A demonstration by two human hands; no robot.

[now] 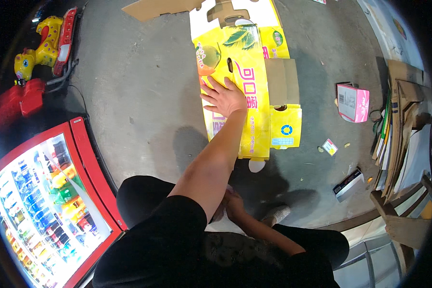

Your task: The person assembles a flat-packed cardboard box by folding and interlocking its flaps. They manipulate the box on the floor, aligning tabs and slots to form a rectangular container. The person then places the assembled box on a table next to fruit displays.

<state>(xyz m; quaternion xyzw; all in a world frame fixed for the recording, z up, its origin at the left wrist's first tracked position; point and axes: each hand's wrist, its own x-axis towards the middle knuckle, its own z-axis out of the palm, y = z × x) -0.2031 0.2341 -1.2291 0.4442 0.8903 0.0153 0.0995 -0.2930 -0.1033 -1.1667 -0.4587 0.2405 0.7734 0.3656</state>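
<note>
A flattened yellow fruit carton (254,129) with pink lettering and printed fruit lies on the grey floor ahead of me. My left hand (228,99) rests palm down on its printed face, fingers spread, just below a small oval handle hole. White and brown flaps (281,79) spread from the carton's far end and right side. Close to my body, beneath the left forearm, my right hand (234,204) is curled closed near my knees. Whatever its fingers hold, if anything, is hidden.
A lit red drinks fridge (77,144) stands at left, beyond it a yellow animal-shaped ride (45,43). On the right lie a pink box (354,103), a small dark-and-white box (349,185) and a card (329,147). Stacked flat cardboard (403,125) leans at the far right.
</note>
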